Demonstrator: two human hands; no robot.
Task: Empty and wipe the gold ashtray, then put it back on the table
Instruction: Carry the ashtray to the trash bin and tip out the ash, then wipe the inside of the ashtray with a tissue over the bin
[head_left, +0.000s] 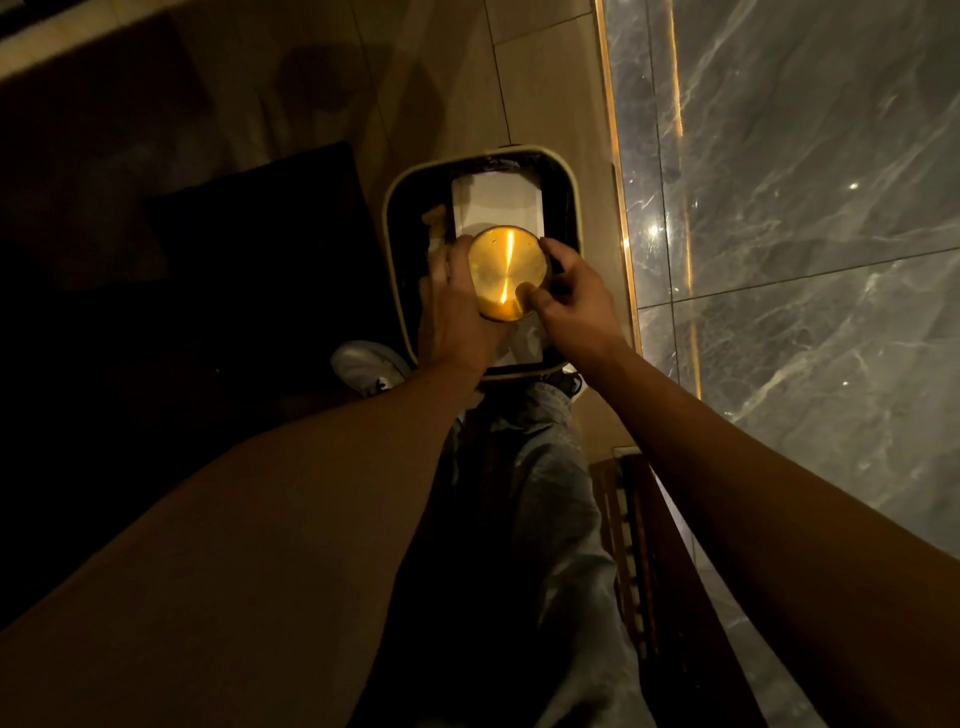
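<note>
The big rectangular bin with the pale rim and dark liner (570, 208) sits on the floor right under both hands, and there is just one bin. Inside it, past the fingertips, lies one flat white box or tray (496, 200), with some crumpled pale paper (435, 221) beside the left fingers; I cannot count those scraps. The round shiny gold metal ashtray (506, 270) is held above the bin's opening, flat gold side up, so it looks tipped over to drop its mess out. There is one ashtray. The left hand (454, 312) wraps its fingers around the ashtray's left edge and grips it. The right hand (569, 301) holds the right edge, with its thumb pressed on the gold face and its fingers curled round the far side. So there are two hands, both closed on the ashtray. What could go wrong? The metal looks smooth and slippery, so if the grip loosens while shaking, the ashtray could fall into the bin among the rubbish. If the hands drift sideways past the rim, ash could land on the floor or on the one grey shoe (363, 366) near the left wrist. The light is dim, so leftover ash may be missed.
</note>
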